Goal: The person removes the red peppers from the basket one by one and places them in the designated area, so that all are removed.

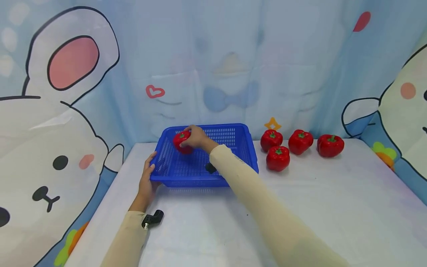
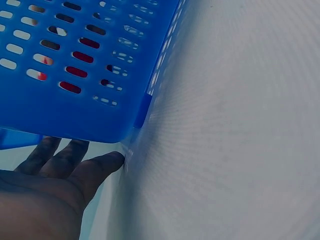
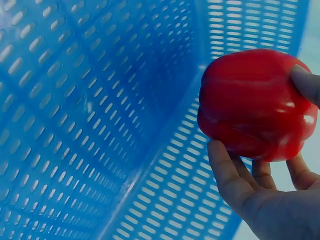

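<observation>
In the head view, my right hand (image 1: 197, 138) grips a red bell pepper (image 1: 180, 141) inside the left part of a blue plastic basket (image 1: 193, 183). The right wrist view shows its thumb on one side of the glossy pepper (image 3: 252, 100) and the fingers on the other, with the slotted basket wall (image 3: 100, 125) beside it. My left hand (image 1: 146, 185) is at the outer left side of the basket. Its fingers look extended near the basket's edge in the left wrist view, where red shows through the slots.
Several more red bell peppers, among them a near one (image 1: 278, 158) and a far right one (image 1: 330, 145), stand right of the basket on the white-covered table (image 1: 320, 207). A blue cartoon-printed curtain (image 1: 186, 44) hangs behind the table.
</observation>
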`<move>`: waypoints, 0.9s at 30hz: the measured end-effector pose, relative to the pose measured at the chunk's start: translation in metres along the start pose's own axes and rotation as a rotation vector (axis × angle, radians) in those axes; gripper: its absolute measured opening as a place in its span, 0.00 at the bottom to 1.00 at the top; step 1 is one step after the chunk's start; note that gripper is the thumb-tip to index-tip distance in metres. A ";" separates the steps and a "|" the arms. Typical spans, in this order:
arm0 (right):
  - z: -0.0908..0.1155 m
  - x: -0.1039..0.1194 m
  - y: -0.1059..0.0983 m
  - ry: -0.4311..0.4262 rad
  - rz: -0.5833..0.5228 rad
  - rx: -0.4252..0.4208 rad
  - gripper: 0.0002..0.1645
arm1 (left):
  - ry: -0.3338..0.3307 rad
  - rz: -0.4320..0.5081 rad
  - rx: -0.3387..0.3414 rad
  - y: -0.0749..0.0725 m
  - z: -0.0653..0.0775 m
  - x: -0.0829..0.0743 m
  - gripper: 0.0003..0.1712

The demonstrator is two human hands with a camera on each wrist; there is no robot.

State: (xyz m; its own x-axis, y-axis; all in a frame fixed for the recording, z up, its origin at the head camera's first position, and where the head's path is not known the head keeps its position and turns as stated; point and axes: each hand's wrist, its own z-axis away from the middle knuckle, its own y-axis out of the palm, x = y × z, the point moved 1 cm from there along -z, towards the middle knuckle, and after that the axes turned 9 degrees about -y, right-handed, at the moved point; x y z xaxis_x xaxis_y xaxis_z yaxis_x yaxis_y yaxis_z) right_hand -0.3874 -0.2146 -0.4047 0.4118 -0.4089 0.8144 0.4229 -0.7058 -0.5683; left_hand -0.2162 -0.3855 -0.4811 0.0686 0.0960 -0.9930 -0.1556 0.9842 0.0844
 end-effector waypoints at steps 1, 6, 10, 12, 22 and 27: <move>0.003 0.000 -0.005 -0.006 -0.044 0.003 0.41 | -0.001 -0.006 -0.001 0.000 0.000 0.000 0.30; 0.025 0.003 -0.032 -0.004 -0.297 0.004 0.42 | -0.008 -0.032 -0.004 0.001 -0.001 0.001 0.30; 0.053 0.005 -0.060 -0.025 -0.373 -0.022 0.43 | -0.007 -0.024 -0.010 0.000 -0.001 0.000 0.29; 0.070 0.004 -0.075 -0.042 -0.361 -0.039 0.43 | -0.006 -0.018 -0.011 -0.001 0.000 -0.001 0.29; 0.178 -0.038 -0.154 -0.005 -0.136 -0.176 0.47 | 0.005 -0.018 0.004 0.000 -0.001 -0.003 0.29; 0.221 -0.064 -0.189 0.043 -0.050 -0.275 0.54 | 0.011 -0.021 0.009 -0.001 0.002 -0.005 0.30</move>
State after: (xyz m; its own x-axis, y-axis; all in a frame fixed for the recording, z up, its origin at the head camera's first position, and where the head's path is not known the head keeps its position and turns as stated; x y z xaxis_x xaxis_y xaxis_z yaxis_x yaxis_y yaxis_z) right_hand -0.3151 0.0731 -0.3758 0.3590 -0.3891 0.8484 0.2043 -0.8541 -0.4782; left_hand -0.2147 -0.3862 -0.4765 0.0604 0.0741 -0.9954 -0.1457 0.9872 0.0646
